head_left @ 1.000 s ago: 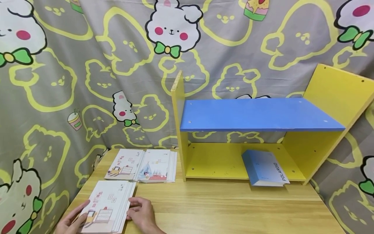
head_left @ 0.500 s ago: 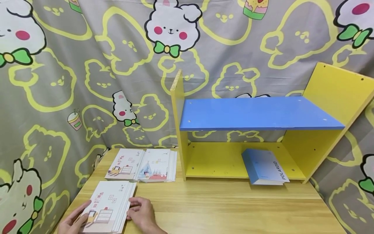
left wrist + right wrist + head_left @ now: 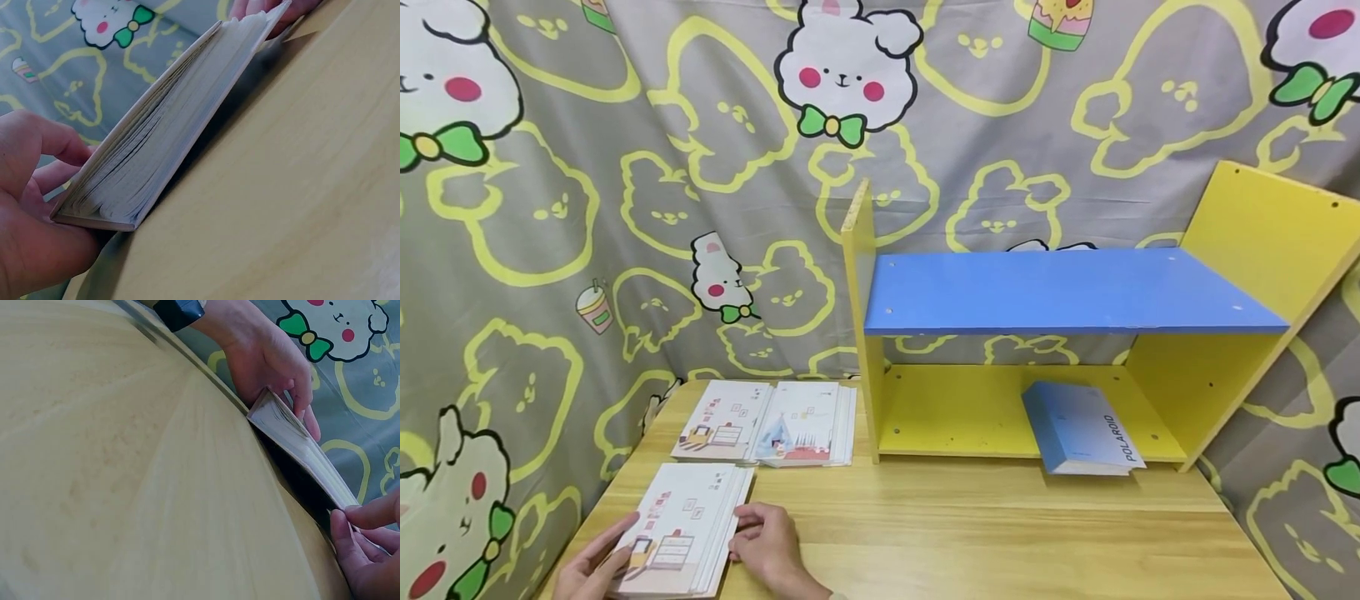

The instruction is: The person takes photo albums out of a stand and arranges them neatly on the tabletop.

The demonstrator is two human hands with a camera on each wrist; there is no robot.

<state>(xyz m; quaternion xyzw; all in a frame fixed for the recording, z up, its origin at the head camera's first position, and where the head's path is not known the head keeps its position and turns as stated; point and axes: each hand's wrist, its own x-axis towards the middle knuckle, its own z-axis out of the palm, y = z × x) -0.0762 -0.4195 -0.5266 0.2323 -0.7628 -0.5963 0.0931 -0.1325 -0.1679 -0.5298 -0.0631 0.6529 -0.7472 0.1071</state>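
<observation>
A thick picture book (image 3: 692, 508) with a drawing of a dresser and chair on its white cover is at the table's front left. My left hand (image 3: 593, 560) grips its left side, with the fingers on the cover. At the opposite side, my right hand (image 3: 769, 546) pinches the cover edge between thumb and fingers, as the right wrist view shows. In the left wrist view the page block of the book (image 3: 156, 131) faces me, and a dark shadowed gap lies beneath it, so it looks tilted up from the table (image 3: 281, 187).
Behind lie two similar books, one with a dresser drawing (image 3: 718, 421) and one with a tent drawing (image 3: 797, 425). A yellow shelf unit (image 3: 962, 408) with a blue board (image 3: 1067, 292) stands right. A blue POLAROID book (image 3: 1082, 429) overhangs its lower front edge. A patterned curtain (image 3: 625, 208) hangs behind.
Almost nothing differs. Both hands keep their hold on the book, and the small shift in the head view affects the whole scene.
</observation>
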